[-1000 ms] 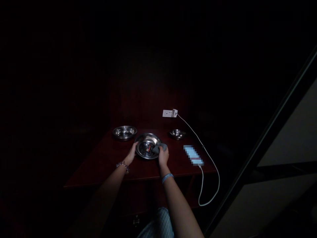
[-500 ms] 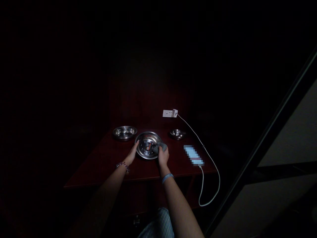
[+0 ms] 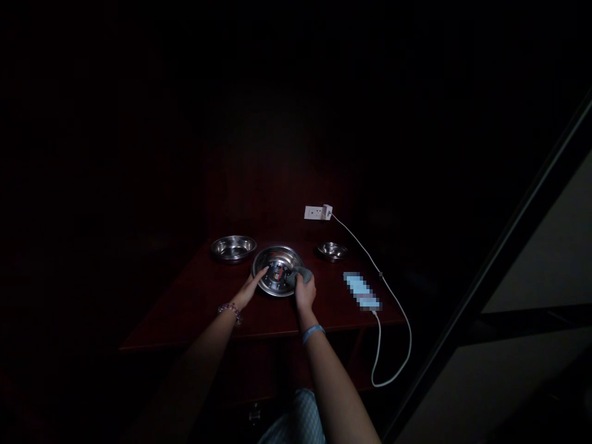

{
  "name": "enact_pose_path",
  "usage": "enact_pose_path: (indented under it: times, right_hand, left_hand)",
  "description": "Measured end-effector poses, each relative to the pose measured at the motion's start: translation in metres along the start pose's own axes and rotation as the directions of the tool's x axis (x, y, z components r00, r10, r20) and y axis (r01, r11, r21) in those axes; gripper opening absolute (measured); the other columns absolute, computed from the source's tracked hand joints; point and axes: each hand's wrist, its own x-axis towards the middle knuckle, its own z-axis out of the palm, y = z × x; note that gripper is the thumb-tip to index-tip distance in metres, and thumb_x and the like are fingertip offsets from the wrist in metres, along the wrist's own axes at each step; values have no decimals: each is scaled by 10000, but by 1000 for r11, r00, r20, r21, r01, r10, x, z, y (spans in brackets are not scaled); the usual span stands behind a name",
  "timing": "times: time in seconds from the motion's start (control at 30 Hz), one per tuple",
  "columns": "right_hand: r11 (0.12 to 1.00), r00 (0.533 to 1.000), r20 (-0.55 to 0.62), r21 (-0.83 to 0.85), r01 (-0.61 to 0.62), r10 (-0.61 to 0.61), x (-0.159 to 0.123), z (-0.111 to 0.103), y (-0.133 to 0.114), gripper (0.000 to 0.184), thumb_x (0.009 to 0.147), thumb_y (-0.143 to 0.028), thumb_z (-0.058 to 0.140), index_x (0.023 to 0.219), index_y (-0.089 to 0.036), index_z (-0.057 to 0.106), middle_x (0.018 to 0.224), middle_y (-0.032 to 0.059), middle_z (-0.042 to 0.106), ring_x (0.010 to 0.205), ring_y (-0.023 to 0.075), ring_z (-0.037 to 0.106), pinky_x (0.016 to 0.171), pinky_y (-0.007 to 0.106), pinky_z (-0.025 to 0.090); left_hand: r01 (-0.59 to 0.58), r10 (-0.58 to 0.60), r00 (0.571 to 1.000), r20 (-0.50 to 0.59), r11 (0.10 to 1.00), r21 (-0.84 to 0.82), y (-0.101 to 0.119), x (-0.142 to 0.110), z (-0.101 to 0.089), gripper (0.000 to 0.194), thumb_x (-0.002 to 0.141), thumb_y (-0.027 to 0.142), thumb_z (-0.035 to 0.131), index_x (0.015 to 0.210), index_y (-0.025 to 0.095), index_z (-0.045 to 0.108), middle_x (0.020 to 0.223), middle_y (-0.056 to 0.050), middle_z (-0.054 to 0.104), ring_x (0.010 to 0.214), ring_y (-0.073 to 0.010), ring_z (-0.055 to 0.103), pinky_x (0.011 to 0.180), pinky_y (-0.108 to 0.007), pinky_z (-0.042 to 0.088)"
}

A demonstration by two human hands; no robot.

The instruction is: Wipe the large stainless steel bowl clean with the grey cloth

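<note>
A shiny round steel bowl [image 3: 280,253] is tilted toward me above the table, with a small coloured mark or reflection on its inner bottom. My left hand [image 3: 250,288] grips its left rim, thumb over the inside and the other fingers hidden beneath. In my right hand [image 3: 306,292] is a bunched grey cloth [image 3: 300,275], pressed against the bowl's inner right side. Behind to the left stand wider steel dishes [image 3: 234,248], seemingly stacked. A smaller steel bowl [image 3: 332,251] sits behind to the right.
The dark red table [image 3: 194,308] has its front edge close to me. A phone [image 3: 361,291], blurred out, lies on the right with a white cable [image 3: 409,345] looping off the edge up to a charger in the wall socket [image 3: 314,213]. The surroundings are very dark.
My left thumb has slid further inward over the bowl's inside. The right hand with the cloth has barely moved, and the other dishes stay put.
</note>
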Motion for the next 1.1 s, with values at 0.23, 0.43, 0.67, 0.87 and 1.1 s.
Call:
enact_pose_path:
  times: [0.23,0.43,0.67,0.87,1.1]
  right_hand:
    - [1000,999,-52,-13,-5,4,0,0,0,281,819,-365,547,1033,-204,632,993,97,730,910,262,694,803,318,486]
    - [1000,1000,-22,-26,7,-7,-1,2,2,277,824,-367,539,1035,-211,627,967,82,725,906,254,694,800,314,482]
    - [999,999,15,-11,32,-32,-2,3,2,266,808,-344,552,1018,-197,622,943,96,727,878,266,691,771,319,482]
    - [999,999,19,-8,47,-47,-2,2,2,235,803,-337,545,984,-208,621,938,84,727,884,254,689,769,306,486]
    - [999,1000,-8,25,26,-26,1,2,3,229,785,-336,548,961,-217,634,938,80,735,873,256,691,764,308,489]
  left_hand:
    - [-43,44,999,21,999,-19,-6,3,-3,664,849,463,633,1437,199,477,1535,-84,465,1446,-237,377,1201,-354,266]
    - [12,-10,998,57,1000,-21,-7,2,-2,629,833,483,651,1386,202,547,1447,-82,566,1391,-257,460,1181,-371,316]
    - [26,-25,1000,16,999,-38,-13,6,0,526,805,411,667,1269,166,634,1321,-97,667,1307,-271,552,1154,-391,360]
    - [66,-67,996,-64,997,-29,-30,17,-9,463,785,418,629,1165,157,680,1295,-107,681,1278,-289,571,1119,-418,386]
    - [74,-82,991,-109,994,-80,-45,29,-16,438,739,421,625,1073,149,706,1223,-105,714,1224,-300,601,1100,-449,390]
